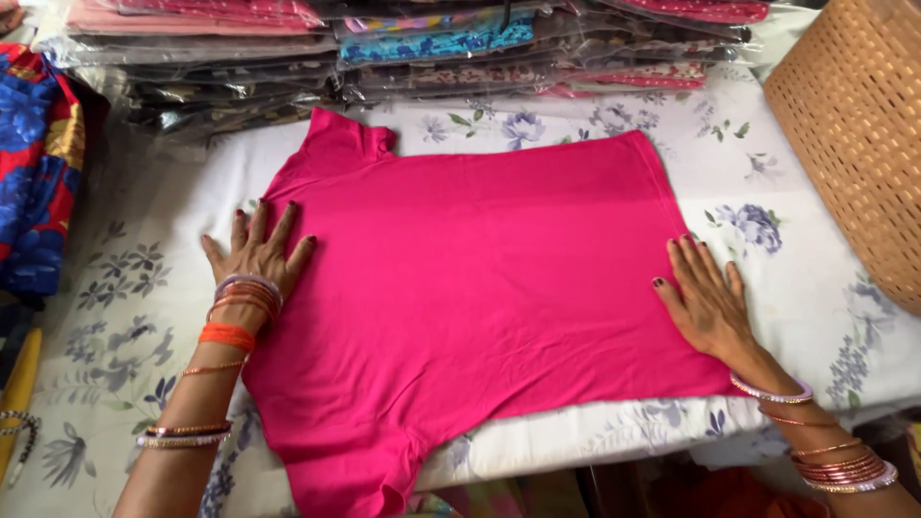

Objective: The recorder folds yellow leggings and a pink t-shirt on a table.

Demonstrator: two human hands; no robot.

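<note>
White floral-print sheet [144, 278] over table, bagged fabric stacks [384, 48] behind. Bright pink knit t-shirt [460, 288] flat at centre. Left hand [257, 251] and right hand [705, 299] splayed flat, empty, pressing opposite edges (smoothing step, prob). Next: grip w/ fingers.

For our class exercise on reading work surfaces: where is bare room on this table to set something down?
Free: floral sheet beside the left hand; a strip between the pink T-shirt and wicker basket, by the right hand. Crowded: packaged fabric stacks along the back.
</note>
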